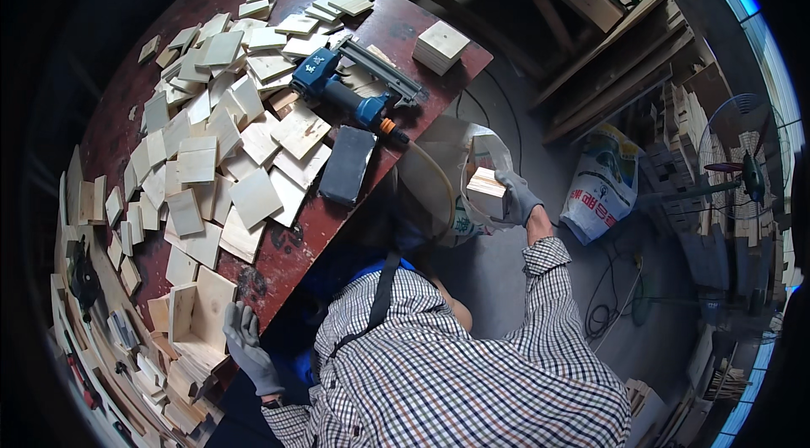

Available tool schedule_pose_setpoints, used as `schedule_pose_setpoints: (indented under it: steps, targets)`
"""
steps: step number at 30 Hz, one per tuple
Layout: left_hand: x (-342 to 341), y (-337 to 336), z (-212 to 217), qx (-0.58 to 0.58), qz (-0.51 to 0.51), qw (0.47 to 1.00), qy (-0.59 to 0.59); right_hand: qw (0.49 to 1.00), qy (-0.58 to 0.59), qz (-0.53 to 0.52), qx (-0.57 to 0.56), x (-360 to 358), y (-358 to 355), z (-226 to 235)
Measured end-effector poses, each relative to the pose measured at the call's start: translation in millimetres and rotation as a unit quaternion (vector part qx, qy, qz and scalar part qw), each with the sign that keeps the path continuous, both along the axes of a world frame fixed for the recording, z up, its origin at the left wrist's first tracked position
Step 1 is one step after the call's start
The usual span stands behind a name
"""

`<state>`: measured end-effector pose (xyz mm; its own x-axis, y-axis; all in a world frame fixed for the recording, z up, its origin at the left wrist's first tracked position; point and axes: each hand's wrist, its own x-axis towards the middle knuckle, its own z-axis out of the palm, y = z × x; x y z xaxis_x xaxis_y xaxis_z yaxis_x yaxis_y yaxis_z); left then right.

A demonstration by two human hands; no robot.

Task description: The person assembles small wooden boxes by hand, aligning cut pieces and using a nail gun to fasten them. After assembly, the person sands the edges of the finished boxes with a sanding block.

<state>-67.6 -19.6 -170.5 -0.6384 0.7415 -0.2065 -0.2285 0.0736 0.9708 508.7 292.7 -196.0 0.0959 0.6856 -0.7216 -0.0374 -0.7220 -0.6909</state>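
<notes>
My right hand (518, 198), in a grey glove, grips a small stack of thin wooden pieces (487, 181) at the mouth of a white woven sack (488, 144) beside the table. Whether the stack touches the sack, I cannot tell. My left hand (250, 351), also gloved, lies at the near table edge with its fingers stretched out. It is right beside an L-shaped piece of joined boards (215, 300); contact between them is unclear. A blue nail gun (342, 94) lies on the table, with a dark rectangular block (348, 164) close to it.
Many loose wooden squares (198, 159) cover the dark red table (295, 258). A neat stack of squares (441, 46) stands at its far right corner. On the floor are a printed sack (601, 185) and cables (601, 319). A fan (751, 178) stands at right, near piled boards.
</notes>
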Motion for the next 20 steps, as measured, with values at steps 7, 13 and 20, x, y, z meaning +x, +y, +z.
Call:
schedule_pose_setpoints:
  steps: [7, 13, 20]
  targets:
    - [3.2, 3.9, 1.4, -0.010, -0.004, 1.000, 0.026, 0.993, -0.093, 0.028, 0.060, 31.2, 32.5, -22.5]
    - [-0.1, -0.6, 4.8, -0.015, 0.007, 1.000, 0.015, 0.877, -0.473, 0.049, 0.073, -3.3, 38.9, -83.6]
    - [-5.2, -0.4, -4.8, -0.024, -0.009, 1.000, 0.012, 0.979, -0.079, -0.177, 0.064, 6.7, 67.4, -211.1]
